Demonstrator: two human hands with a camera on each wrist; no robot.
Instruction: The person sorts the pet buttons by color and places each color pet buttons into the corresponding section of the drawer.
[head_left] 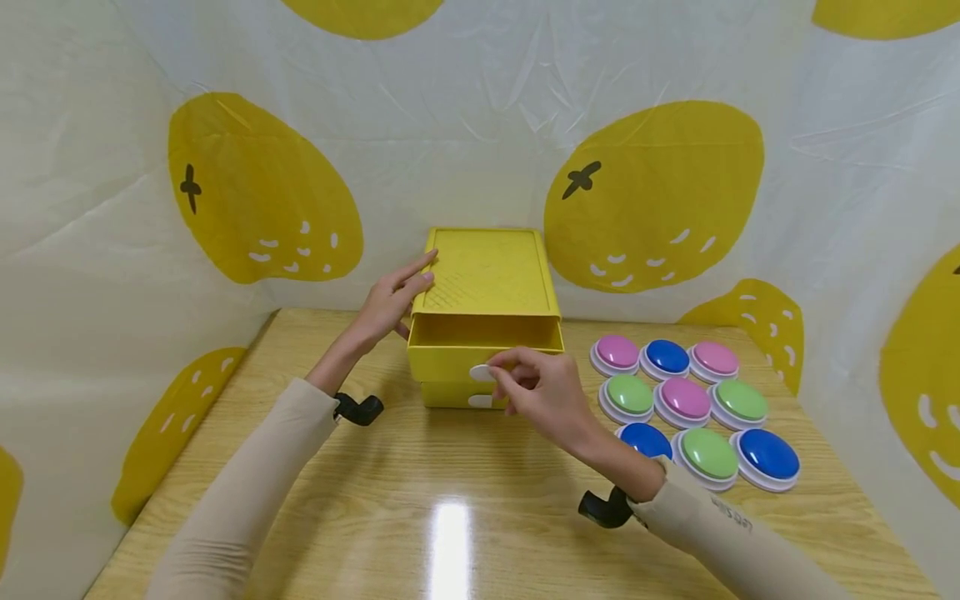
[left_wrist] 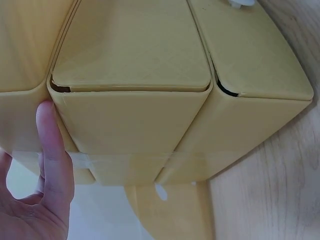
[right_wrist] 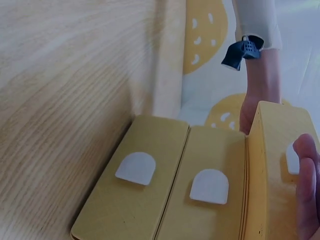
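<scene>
My right hand (head_left: 551,392) pinches the white tab (head_left: 481,372) of the half-open top drawer (head_left: 483,340); my left hand (head_left: 390,302) rests straight-fingered on the yellow drawer unit (head_left: 487,275). I reckon pulling hard could slide the unit forward.

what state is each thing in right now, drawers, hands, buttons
top drawer: pulled partly out, inside looks empty
lower drawers: pushed in
drawer unit: upright on the table
right hand: pinching the top drawer's white tab
left hand: fingers straight, resting on the unit's top
dome buttons: nine, untouched on the table beside the unit
</scene>
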